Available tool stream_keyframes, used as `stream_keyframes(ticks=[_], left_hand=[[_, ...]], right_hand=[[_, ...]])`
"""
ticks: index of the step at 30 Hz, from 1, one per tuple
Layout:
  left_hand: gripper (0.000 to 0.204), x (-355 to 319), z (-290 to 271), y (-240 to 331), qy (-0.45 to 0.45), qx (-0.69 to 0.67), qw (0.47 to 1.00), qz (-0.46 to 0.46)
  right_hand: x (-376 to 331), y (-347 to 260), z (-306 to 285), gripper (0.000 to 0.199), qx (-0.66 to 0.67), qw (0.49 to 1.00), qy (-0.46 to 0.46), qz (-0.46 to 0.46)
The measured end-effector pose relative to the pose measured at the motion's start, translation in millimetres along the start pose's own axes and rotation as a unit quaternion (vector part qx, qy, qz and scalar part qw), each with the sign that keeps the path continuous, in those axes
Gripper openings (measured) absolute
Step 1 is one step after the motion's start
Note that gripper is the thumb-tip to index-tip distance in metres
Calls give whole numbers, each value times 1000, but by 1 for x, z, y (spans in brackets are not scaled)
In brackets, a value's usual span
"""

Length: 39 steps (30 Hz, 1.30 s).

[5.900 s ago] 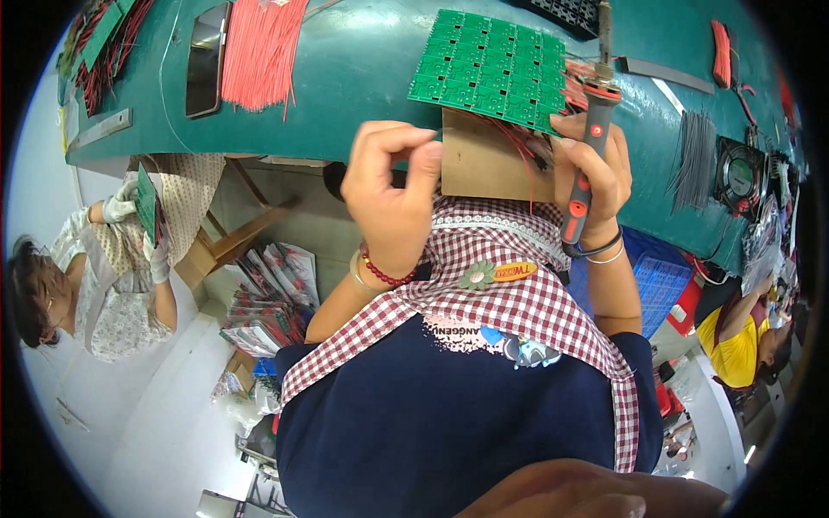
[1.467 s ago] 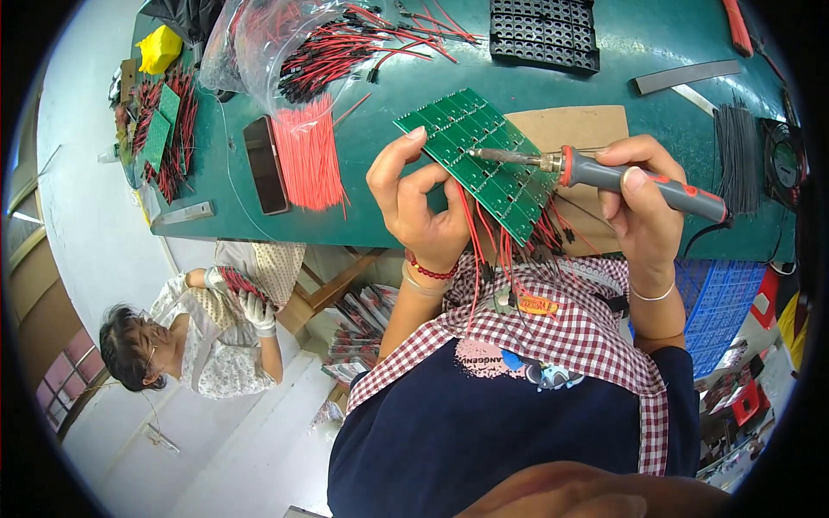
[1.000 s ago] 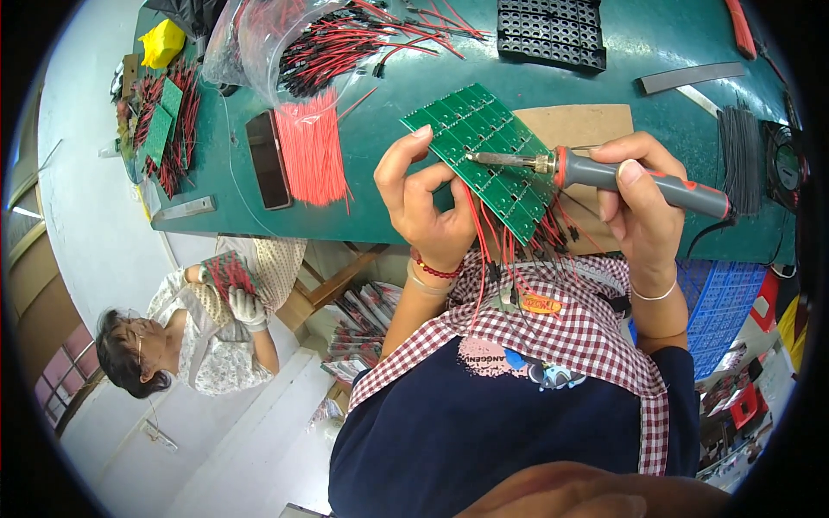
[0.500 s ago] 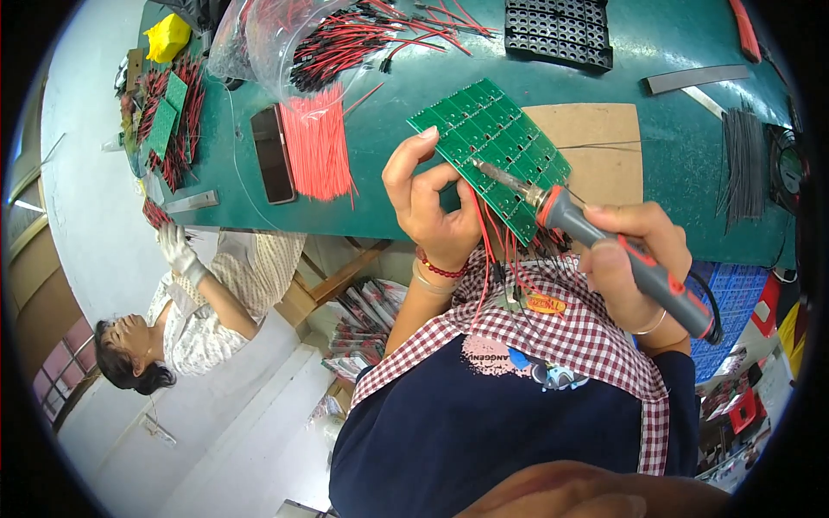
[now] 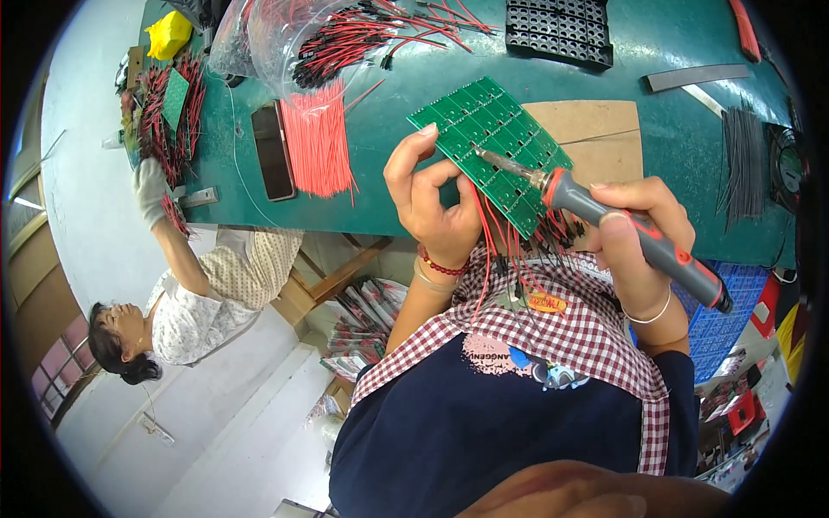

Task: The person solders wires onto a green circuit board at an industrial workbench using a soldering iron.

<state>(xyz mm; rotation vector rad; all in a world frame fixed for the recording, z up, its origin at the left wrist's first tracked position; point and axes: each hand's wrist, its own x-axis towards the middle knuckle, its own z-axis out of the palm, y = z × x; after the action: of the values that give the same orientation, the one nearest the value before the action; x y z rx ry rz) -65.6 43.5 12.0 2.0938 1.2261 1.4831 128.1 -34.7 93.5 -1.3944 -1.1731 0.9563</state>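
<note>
Green work table (image 5: pixel 397 173) is filling the upper part of the view, with a bundle of red wires (image 5: pixel 318 147), a dark phone (image 5: pixel 273 151) and a black tray (image 5: pixel 560 30) lying on it. Above its near edge, the left hand (image 5: pixel 432 203) is pinching the green circuit board (image 5: pixel 501 151) by its left side, with red and black wires hanging under the board. The right hand (image 5: pixel 635 229) is gripping the soldering iron (image 5: pixel 604 211) closed around its grey handle, and the metal tip is touching the top of the board.
</note>
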Motion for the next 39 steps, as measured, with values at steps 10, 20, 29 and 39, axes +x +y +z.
stream_keyframes(ticks=[10,20,29,39], left_hand=[[20,-1,0,-1,0,3,1000,-4],[19,0,-1,0,-3,11,1000,3],[18,-1,0,0,2,6,1000,3],[19,-2,-1,6,5,5,999,-38]], right_hand=[[2,-3,3,18,67,993,7,97],[-3,-4,-4,18,41,998,14,49],[-1,-7,-4,20,72,995,40,60],[-3,2,-2,19,96,991,63,61]])
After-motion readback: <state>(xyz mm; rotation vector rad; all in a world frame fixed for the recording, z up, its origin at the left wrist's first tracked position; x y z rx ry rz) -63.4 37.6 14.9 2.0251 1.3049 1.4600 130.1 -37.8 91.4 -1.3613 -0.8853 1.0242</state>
